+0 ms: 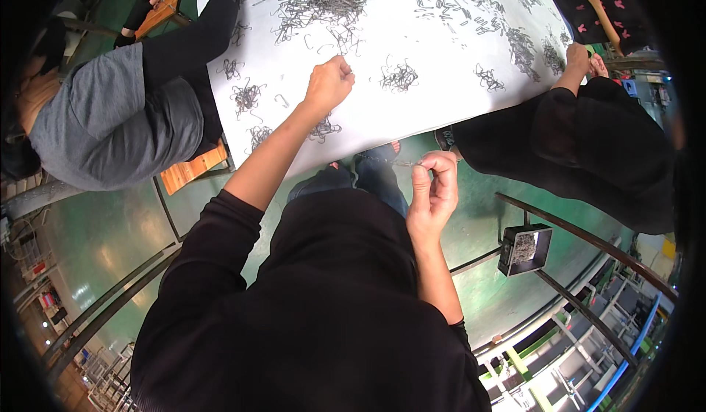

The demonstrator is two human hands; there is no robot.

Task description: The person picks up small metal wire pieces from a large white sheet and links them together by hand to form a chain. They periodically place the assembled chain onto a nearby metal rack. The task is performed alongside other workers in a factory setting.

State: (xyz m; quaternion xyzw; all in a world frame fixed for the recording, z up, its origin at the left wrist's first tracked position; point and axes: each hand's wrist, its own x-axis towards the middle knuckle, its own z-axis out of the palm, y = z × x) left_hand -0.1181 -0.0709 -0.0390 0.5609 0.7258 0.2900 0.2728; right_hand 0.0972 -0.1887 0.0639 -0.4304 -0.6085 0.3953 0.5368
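My left hand [331,85] is over the white tabletop with its fingers closed, just on the near side of a large heap of bent wire hooks [323,0]. What sits between those fingertips, if anything, is hidden. In front of my lap, off the table's near edge, my right hand [434,191] pinches thumb against forefinger. A thin metallic strand [401,163] runs leftward from that pinch; its exact kind is too small to tell. A small pile of hooks [323,129] lies below my left wrist, and another [399,76] lies to the right of that hand.
Flat metal links [460,0] are scattered at the table's far right. More hook piles [248,99] line its left side. Co-workers sit left [110,118] and right [573,133], another at the far right corner. A black bin [525,250] stands by a rail [588,243].
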